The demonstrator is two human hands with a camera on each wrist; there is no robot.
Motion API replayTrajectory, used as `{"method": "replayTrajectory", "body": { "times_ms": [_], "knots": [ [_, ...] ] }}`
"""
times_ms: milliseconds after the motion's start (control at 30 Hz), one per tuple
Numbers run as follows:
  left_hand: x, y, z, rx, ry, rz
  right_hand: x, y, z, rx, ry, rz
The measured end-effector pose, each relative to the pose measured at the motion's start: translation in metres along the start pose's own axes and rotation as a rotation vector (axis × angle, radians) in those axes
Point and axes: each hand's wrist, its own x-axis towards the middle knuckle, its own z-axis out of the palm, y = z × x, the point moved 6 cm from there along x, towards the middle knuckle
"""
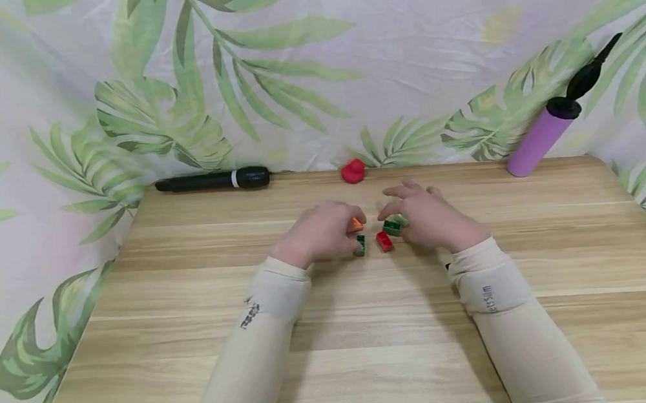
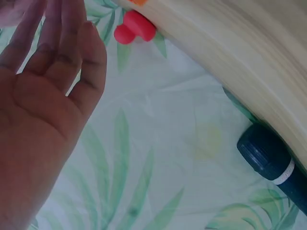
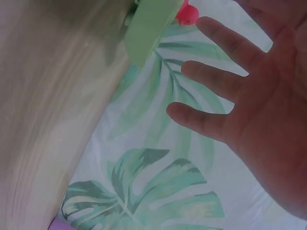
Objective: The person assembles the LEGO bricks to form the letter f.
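Observation:
In the head view, my left hand [image 1: 326,230] is over the table's middle, its fingers beside an orange toy block [image 1: 356,225] and its thumb at a dark green block [image 1: 361,244]. Whether it touches them cannot be told. The left wrist view shows its fingers loosely bent and the palm bare. Opposite, my right hand [image 1: 432,217] has its fingers spread, near a second dark green block [image 1: 392,228] and a light green block [image 1: 401,219], partly hidden by the hand. A red block [image 1: 384,241] lies between the hands. The right wrist view shows straight fingers beside the light green block [image 3: 151,31].
A red rubber duck [image 1: 353,171] sits at the table's back edge. To its left lies a black rod [image 1: 210,181] with a white band. A purple cylinder [image 1: 539,138] with a black tapered end leans against the leaf-print cloth [image 1: 301,93] at the back right.

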Motion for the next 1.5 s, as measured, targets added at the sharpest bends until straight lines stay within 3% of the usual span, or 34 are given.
{"method": "replayTrajectory", "body": {
  "times_ms": [167, 367, 567, 800, 1100, 1500],
  "knots": [
    [0.004, 0.004, 0.015, 0.037, -0.072, -0.018, 0.001, -0.003, 0.002, -0.017, 0.015, -0.001],
    [0.006, 0.010, 0.024, 0.108, -0.100, -0.003, 0.001, 0.000, 0.002, -0.005, 0.023, 0.030],
    [0.006, 0.009, 0.025, 0.126, -0.097, -0.018, 0.000, 0.002, 0.002, -0.027, 0.017, 0.056],
    [0.003, 0.003, 0.018, 0.061, -0.081, -0.047, 0.000, 0.001, 0.000, -0.025, 0.023, 0.043],
    [-0.001, -0.004, 0.005, -0.020, -0.066, -0.045, -0.002, 0.005, -0.009, 0.154, 0.044, 0.046],
    [0.002, -0.005, 0.007, -0.067, -0.065, -0.012, -0.002, 0.007, -0.015, 0.346, 0.150, -0.041]
  ]
}}
